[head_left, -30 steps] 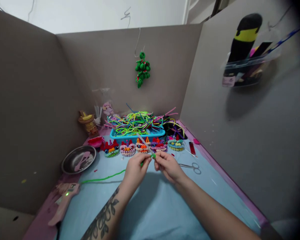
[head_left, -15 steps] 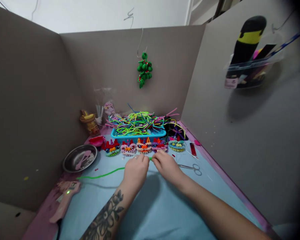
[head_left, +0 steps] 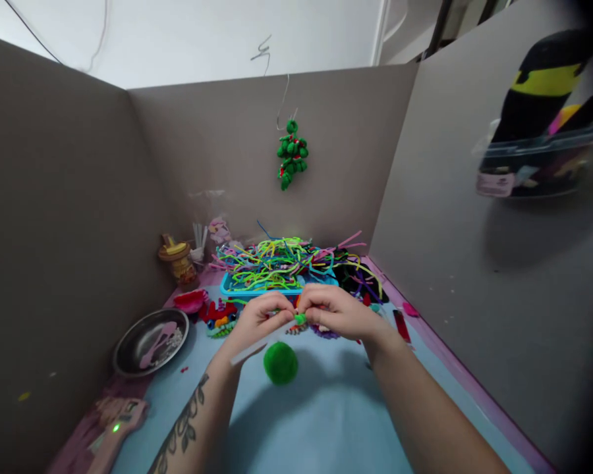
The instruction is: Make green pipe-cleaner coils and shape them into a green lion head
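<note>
My left hand [head_left: 264, 322] is closed on a pale translucent stick [head_left: 257, 347] that slants down and left from the fingers. My right hand [head_left: 343, 313] meets it, fingertips pinching a bright green pipe cleaner [head_left: 300, 318] bunched at the stick's upper end. Below the hands shows a round, fuzzy green shape [head_left: 281, 363]; whether it belongs to the pipe cleaner I cannot tell. Behind the hands a row of colourful pipe-cleaner faces is partly hidden, with a red one [head_left: 218, 316] showing at the left.
A blue tray [head_left: 227, 284] heaped with pipe cleaners stands at the back. At left are a metal bowl [head_left: 123, 336] and a pink glue gun [head_left: 121, 428] with a lit green light. A clear holder [head_left: 528, 168] with tools hangs on the right wall.
The view has shifted, and my hands have turned so the pale stick and green bunch show. The long green strand stretching left is gone from there; a round green shape now appears below.
</note>
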`<action>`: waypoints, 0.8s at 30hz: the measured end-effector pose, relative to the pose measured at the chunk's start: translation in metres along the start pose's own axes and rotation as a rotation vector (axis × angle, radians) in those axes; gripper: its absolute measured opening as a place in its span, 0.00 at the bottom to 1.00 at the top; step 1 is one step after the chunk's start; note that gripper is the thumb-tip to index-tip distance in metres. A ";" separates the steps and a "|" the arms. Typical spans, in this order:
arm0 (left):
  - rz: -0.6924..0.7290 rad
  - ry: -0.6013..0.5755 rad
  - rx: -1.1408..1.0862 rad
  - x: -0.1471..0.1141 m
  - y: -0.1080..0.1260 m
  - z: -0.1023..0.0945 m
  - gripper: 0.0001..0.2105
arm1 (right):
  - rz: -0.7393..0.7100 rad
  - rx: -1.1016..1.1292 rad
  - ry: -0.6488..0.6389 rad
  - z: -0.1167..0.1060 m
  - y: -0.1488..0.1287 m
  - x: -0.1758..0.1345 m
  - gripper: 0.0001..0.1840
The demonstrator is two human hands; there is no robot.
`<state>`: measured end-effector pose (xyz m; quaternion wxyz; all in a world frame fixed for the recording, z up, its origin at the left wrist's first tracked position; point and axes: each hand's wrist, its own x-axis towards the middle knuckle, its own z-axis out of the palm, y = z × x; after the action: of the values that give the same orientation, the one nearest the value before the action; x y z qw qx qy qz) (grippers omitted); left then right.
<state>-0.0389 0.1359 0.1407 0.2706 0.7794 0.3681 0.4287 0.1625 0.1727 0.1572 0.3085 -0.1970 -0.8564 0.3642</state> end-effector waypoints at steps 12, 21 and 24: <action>-0.210 0.284 0.172 0.007 -0.014 0.010 0.08 | 0.495 0.915 0.245 0.032 0.040 0.022 0.19; -0.317 0.272 0.073 0.008 -0.020 0.012 0.08 | 0.507 0.799 0.298 0.034 0.046 0.026 0.20; -0.371 0.282 0.039 0.008 -0.025 0.011 0.09 | 0.486 0.689 0.317 0.034 0.045 0.026 0.19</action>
<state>-0.0347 0.1555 0.1207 0.2757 0.6359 0.5472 0.4692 0.1253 0.1996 0.1150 0.3890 -0.3316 -0.5564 0.6551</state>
